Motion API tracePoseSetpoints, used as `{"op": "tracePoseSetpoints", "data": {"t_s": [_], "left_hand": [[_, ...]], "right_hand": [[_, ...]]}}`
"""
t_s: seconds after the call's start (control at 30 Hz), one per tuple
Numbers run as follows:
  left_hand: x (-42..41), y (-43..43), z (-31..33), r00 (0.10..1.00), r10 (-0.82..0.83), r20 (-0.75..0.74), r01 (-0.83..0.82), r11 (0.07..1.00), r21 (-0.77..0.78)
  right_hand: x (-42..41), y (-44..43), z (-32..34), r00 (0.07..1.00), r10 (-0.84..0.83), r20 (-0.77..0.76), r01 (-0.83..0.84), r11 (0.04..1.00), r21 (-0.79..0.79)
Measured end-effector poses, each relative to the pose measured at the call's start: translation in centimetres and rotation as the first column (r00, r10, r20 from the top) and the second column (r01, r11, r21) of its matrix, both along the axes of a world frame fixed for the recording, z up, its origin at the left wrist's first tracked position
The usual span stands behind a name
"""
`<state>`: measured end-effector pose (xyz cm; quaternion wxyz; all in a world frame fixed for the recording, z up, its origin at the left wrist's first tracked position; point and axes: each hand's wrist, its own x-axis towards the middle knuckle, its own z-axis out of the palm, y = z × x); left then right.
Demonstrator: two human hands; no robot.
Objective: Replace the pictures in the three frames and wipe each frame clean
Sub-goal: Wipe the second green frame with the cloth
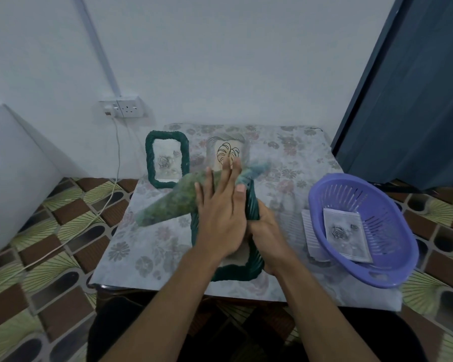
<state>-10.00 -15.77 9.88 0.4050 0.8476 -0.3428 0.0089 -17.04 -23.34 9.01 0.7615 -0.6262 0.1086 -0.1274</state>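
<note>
Wiping the dark green frame [233, 274], just toward 6 o'clock from the middle of the counter [147, 246]. Pressing the green cloth [173, 202] onto it with the left hand [220, 215], fingers [226, 178] straight and spread. Gripping the rim at 3 o'clock with the right hand [264, 231], curled round it. Best to keep that grip firm, sweep across the whole pane, then work into the ridged rim. Worth steering clear of the green-rimmed frame [149, 158] at 11 o'clock and the pale frame [228, 138] at 12 o'clock.
</note>
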Motion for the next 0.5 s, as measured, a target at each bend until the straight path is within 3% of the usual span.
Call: {"op": "tracePoseSetpoints", "data": {"t_s": [0.13, 0.23, 0.37, 0.5], "left_hand": [[1.6, 0.1, -0.2, 0.998, 0.07, -0.005, -0.069, 0.991, 0.116], [3.2, 0.1, 0.1, 0.983, 0.143, -0.111, -0.122, 0.976, 0.178], [4.7, 0.6, 0.3, 0.978, 0.107, -0.179, -0.091, 0.991, 0.094], [4.7, 1.1, 0.4, 0.928, 0.149, -0.34, -0.154, 0.988, 0.013]], "right_hand": [[-0.6, -0.3, 0.2, 0.999, -0.036, -0.011, 0.036, 0.999, -0.027], [-0.9, -0.6, 0.0, 0.998, -0.044, -0.044, 0.041, 0.997, -0.073], [-1.3, -0.8, -0.6, 0.996, -0.061, -0.06, 0.058, 0.996, -0.065], [-1.8, -1.1, -1.3, 0.996, -0.043, -0.082, 0.038, 0.998, -0.056]]}}
